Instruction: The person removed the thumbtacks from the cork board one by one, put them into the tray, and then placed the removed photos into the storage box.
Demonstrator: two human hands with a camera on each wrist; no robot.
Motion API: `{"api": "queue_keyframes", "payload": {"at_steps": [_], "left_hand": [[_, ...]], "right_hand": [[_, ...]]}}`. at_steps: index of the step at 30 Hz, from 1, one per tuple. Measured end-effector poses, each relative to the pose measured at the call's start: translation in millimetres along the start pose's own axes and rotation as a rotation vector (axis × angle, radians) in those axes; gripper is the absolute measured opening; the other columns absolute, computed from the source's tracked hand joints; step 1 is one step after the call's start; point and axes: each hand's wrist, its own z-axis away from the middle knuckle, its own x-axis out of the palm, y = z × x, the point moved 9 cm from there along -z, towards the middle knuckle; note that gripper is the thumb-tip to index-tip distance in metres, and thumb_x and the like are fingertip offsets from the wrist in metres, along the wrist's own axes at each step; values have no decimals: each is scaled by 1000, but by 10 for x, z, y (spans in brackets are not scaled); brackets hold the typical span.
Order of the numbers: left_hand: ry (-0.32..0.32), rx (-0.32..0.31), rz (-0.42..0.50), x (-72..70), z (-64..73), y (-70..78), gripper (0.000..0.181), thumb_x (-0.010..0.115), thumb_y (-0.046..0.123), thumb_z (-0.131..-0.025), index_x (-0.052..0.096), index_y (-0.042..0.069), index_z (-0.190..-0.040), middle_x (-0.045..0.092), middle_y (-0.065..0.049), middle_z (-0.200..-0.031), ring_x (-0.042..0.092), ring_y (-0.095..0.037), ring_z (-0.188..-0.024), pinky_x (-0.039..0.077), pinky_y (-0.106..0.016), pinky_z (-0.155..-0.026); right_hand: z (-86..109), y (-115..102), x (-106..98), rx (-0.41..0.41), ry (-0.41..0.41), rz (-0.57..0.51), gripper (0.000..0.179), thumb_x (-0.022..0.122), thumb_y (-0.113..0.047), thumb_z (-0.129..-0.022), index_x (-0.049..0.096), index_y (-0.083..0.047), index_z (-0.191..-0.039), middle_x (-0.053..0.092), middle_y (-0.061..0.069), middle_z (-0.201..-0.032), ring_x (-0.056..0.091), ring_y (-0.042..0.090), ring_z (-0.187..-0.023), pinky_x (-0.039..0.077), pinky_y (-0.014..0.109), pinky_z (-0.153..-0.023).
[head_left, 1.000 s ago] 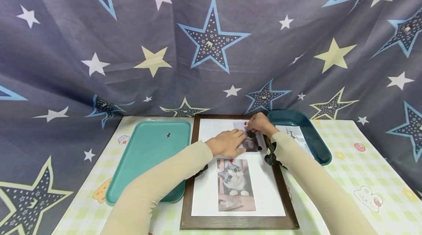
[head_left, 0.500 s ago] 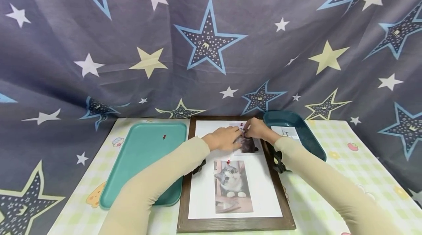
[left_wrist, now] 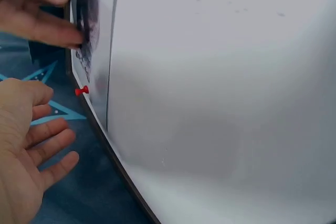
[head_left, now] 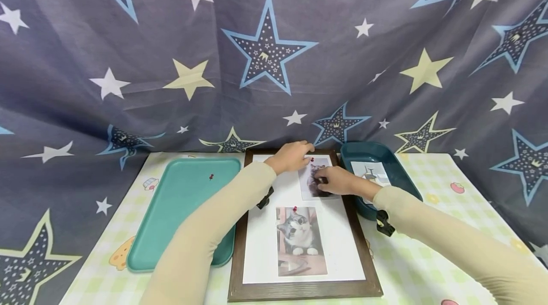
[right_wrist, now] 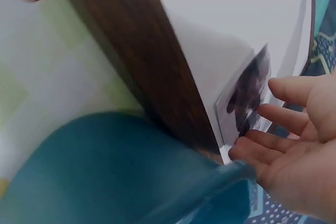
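A photo of a dark, fluffy cat (head_left: 315, 186) lies at the top right of a white board (head_left: 261, 252) in a brown wooden frame. A red pushpin (head_left: 312, 159) stands at this photo's top edge. My left hand (head_left: 292, 157) is over the top of the board, left of that pin. In the left wrist view, the left hand's fingers (left_wrist: 55, 142) are loose and spread, holding nothing. My right hand (head_left: 338, 181) is over the cat photo's right side. In the right wrist view, its relaxed fingers (right_wrist: 278, 142) are right at the photo (right_wrist: 247, 95).
Lower on the board is a grey-and-white cat photo (head_left: 298, 243) with a red pushpin (head_left: 295, 209). A green tray (head_left: 171, 210) with one red pushpin (head_left: 211, 177) stands at left. At right, a dark teal tray (head_left: 400, 172) holds a printed picture (head_left: 376, 172).
My left hand has risen off the dark cat photo toward the board's top edge. My right hand has come away from the pin area, down and right over the photo.
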Motion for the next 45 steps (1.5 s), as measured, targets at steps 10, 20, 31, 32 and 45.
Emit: {"api": "queue_keyframes", "payload": {"at_steps": [10,20,31,32,45], "left_hand": [[12,-25,16,129,-154,4,33,58,21,-105,63,9,-136,65,-9,-135,64,-24,-123,54,-37,-104],[52,24,-103,229,-207,93,24,60,18,-104,71,12,-124,71,-6,-121,68,-25,-110,57,-41,-96],[88,35,-202,275,-271,100,13,61,16,-103,74,15,-103,73,-1,-109,67,-22,-103,54,-40,-95],[87,34,-206,270,-275,101,14,60,17,-103,74,15,-103,73,-1,-109,67,-22,-103,53,-41,-95],[37,-2,-255,359,-357,42,15,58,20,-105,73,17,-105,71,-2,-119,63,-23,-113,51,-42,-101]], "right_hand": [[186,-26,184,49,-145,226,61,54,-33,-106,39,0,-155,32,28,-161,42,45,-144,44,57,-112],[230,-17,224,56,-141,242,65,51,-38,-107,33,-3,-158,27,24,-165,32,44,-150,35,64,-116],[237,-53,244,34,-105,314,62,49,-35,-108,35,0,-157,31,25,-163,34,43,-150,35,63,-116],[237,-54,248,33,-103,323,62,49,-35,-108,35,1,-157,31,26,-163,34,43,-150,35,63,-116],[207,-57,260,36,-119,360,62,51,-36,-107,37,-2,-156,32,25,-163,36,42,-148,38,62,-115]]}}
